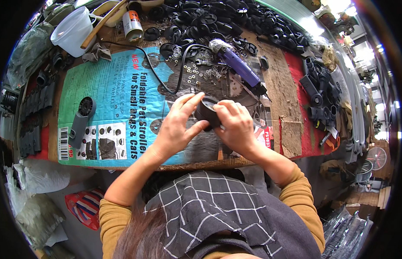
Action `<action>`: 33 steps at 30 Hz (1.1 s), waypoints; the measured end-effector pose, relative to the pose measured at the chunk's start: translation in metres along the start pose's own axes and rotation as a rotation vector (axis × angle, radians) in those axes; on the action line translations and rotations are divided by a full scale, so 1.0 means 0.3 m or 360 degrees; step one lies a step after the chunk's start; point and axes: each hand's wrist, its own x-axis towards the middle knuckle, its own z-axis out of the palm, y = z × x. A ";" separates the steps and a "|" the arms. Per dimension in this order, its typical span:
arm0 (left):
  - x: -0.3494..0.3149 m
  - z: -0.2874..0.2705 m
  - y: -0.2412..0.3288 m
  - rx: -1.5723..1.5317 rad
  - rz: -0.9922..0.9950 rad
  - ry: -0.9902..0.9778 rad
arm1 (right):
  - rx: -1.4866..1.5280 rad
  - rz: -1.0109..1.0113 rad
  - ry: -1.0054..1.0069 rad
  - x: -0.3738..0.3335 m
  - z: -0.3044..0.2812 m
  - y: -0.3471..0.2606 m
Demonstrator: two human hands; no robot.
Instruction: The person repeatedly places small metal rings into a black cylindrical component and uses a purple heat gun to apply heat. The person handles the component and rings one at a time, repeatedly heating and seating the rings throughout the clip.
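Between my two hands, just above the cardboard work surface, is a black wheel-like plastic part (205, 113) with a round rim facing up and away. My left hand (177, 125) grips its left side, thumb below and fingers along the top. On the other side my right hand (236, 126) has its fingers curled over the rim. They hide part of the piece, so I cannot see whether something small is in them. Beyond my right hand lies a purple power screwdriver (239, 67) with a black cord (180, 77). Small pale washers (193, 74) are scattered past my left fingertips.
A dark grey leg with a wheel (82, 118) lies on the blue printed cardboard (110, 90) at left. Black plastic parts (209, 21) are heaped at the back. More black fittings (319, 93) sit at right. A white bucket (73, 32) and a spray can (132, 26) stand far left.
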 end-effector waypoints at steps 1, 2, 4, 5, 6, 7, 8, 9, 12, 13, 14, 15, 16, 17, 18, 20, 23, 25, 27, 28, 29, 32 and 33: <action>-0.030 0.019 -0.007 -0.0289 -0.0333 -0.0073 | -0.0302 -0.0038 0.0023 0.010 0.048 -0.015; -0.055 0.042 -0.016 -0.0302 -0.0351 -0.0007 | -0.0601 -0.0115 0.0164 0.017 0.089 -0.031; -0.073 0.084 -0.049 -0.0101 -0.0183 0.0149 | -0.0682 -0.0120 0.0174 -0.008 0.129 -0.075; -0.071 0.100 -0.067 0.0023 -0.0203 0.0207 | -0.0424 -0.0086 0.0099 -0.022 0.129 -0.083; -0.067 0.112 -0.085 0.0039 -0.0163 0.0217 | -0.0185 -0.0100 0.0074 -0.032 0.127 -0.090; -0.049 0.119 -0.107 0.0041 -0.0133 0.0222 | 0.0020 -0.0122 0.0065 -0.031 0.120 -0.078; -0.031 0.122 -0.125 0.0033 -0.0119 0.0225 | 0.0212 -0.0044 0.0085 -0.022 0.110 -0.059; -0.022 0.122 -0.133 0.0014 -0.0080 0.0269 | 0.0402 0.0031 0.0107 -0.003 0.103 -0.032; -0.007 0.107 -0.136 0.0042 -0.0147 0.0135 | 0.0513 0.0264 0.0281 0.134 0.142 0.085; -0.001 0.105 -0.132 0.0015 -0.0238 0.0097 | 0.0481 0.0190 0.0177 0.188 0.169 0.123; -0.003 0.103 -0.124 0.0036 -0.0228 0.0110 | 0.0433 0.0128 0.0048 0.232 0.196 0.152; 0.000 0.101 -0.119 0.0064 -0.0205 0.0123 | 0.0387 0.0050 0.0033 0.267 0.230 0.167; 0.002 0.099 -0.115 0.0094 -0.0169 0.0156 | 0.0348 -0.0039 0.0025 0.293 0.264 0.178; 0.001 0.100 -0.109 -0.0032 -0.0265 0.0144 | 0.0361 -0.0107 0.0015 0.309 0.289 0.190; 0.004 0.099 -0.108 -0.0045 -0.0317 0.0122 | 0.0331 -0.0137 -0.0015 0.319 0.313 0.199; 0.005 0.099 -0.107 -0.0079 -0.0376 0.0109 | 0.0275 -0.0197 -0.0073 0.330 0.341 0.212; 0.007 0.098 -0.112 -0.0092 -0.0335 0.0141 | 0.0270 -0.0169 -0.0067 0.327 0.319 0.208; 0.007 0.099 -0.117 -0.0100 -0.0310 0.0145 | 0.0377 -0.0031 -0.0033 0.316 0.270 0.183; 0.004 0.104 -0.122 -0.0098 -0.0287 0.0171 | 0.0639 0.0122 -0.0065 0.265 0.182 0.144; 0.003 0.108 -0.125 -0.0121 -0.0302 0.0171 | 0.0786 0.0268 -0.0143 0.228 0.140 0.120; 0.001 0.110 -0.128 -0.0145 -0.0312 0.0173 | 0.0738 0.0197 -0.0170 0.200 0.113 0.100; 0.000 0.115 -0.133 -0.0135 -0.0280 0.0196 | 0.0878 0.0393 -0.0451 0.140 0.095 0.056; 0.000 0.116 -0.134 -0.0137 -0.0280 0.0199 | 0.0949 0.0465 -0.0434 0.130 0.100 0.051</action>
